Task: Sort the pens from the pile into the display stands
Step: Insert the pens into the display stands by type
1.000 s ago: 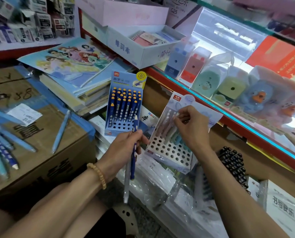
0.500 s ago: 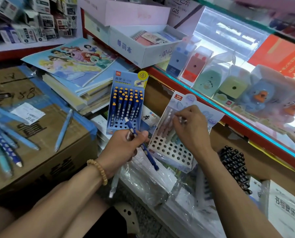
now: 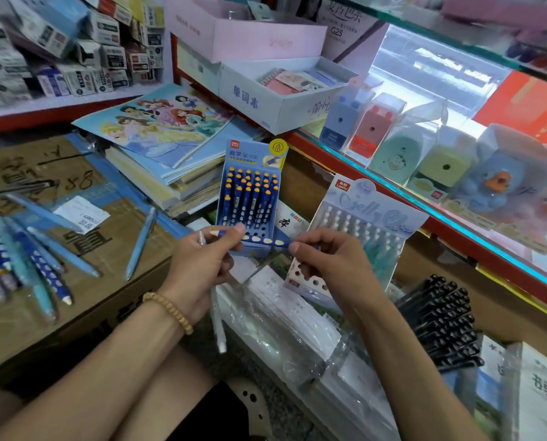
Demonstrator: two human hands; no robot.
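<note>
We held the blue pen (image 3: 259, 240) level between both hands, left hand (image 3: 202, 268) pinching its tip end, right hand (image 3: 332, 265) its other end, just before the blue stand (image 3: 250, 202). A white pen (image 3: 216, 323) also hung in our left; it could slip during the handover.

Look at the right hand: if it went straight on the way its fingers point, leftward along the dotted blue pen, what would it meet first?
Probably the left hand, which holds that pen's other end. The right hand pinches it opposite; only the pen's middle separates them, though depth is unclear.
</note>
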